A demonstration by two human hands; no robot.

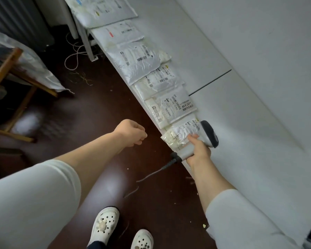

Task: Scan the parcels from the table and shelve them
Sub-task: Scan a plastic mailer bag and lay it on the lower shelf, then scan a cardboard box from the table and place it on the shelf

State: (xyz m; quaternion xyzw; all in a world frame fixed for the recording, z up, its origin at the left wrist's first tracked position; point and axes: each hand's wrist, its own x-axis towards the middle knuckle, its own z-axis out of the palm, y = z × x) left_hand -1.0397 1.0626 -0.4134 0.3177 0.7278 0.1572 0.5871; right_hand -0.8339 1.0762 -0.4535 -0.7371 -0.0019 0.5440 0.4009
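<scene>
Parcels (pixel 171 106) lay label-up in a single overlapping row along the near edge of the white table (pixel 258 105), as I watched through the head camera from my distant station. The right grip (pixel 198 151) was closed round the handle of a grey-and-white barcode scanner (pixel 209 133), fingers curled about it, the forefinger stretched forward over the crumpled label of the nearest parcel (pixel 176 137). The scanner's head sat over the table just beside that parcel; I could not tell whether it touched the surface. Its cable (pixel 151 175) trailed from the butt of the handle down towards the dark floor (pixel 106 105). The nearest parcel, a small clear bag with pale contents, sat at the very edge of the table, meeting the next one in the row. The left grip (pixel 131 133) was curled into a fist with nothing in it, held out over the floor and clear of the table. Larger pale mailers (pixel 101 9) closed the row at the far end. Below, I saw white clogs (pixel 104 223) on the floor. To the left stood a wooden frame (pixel 5 69) draped in plastic sheeting.
</scene>
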